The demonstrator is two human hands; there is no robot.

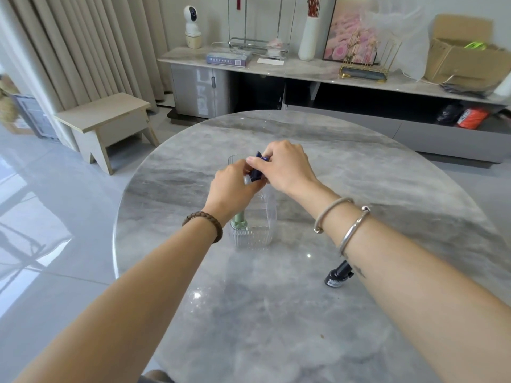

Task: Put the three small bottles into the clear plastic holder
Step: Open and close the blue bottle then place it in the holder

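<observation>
Round grey marble table fills the middle and lower frame. Clear plastic holder stands just below frame centre, ribbed front wall facing the camera, its far rim showing above the hands. Both hands meet over the holder's far part. Left hand, coming from lower left, is curled closed, fingers touching a dark blue bottle; something pale or white sits at its fingertips, too hidden to identify. Right hand, coming from lower right, is pinched closed on the upper end of the same blue bottle, thumb and forefinger on top. The bottle is tilted, held above the holder's opening; whether its lower end is inside the rim cannot be told. A pale green bottle stands in the holder's near left corner, mostly hidden behind the left wrist. A black bottle lies on its side on the table at lower right, well apart from the holder, partly hidden by the right forearm. Braided brown bracelet on the left wrist; two silver bangles on the right. Wooden stool at upper left, long cabinet across the top.
</observation>
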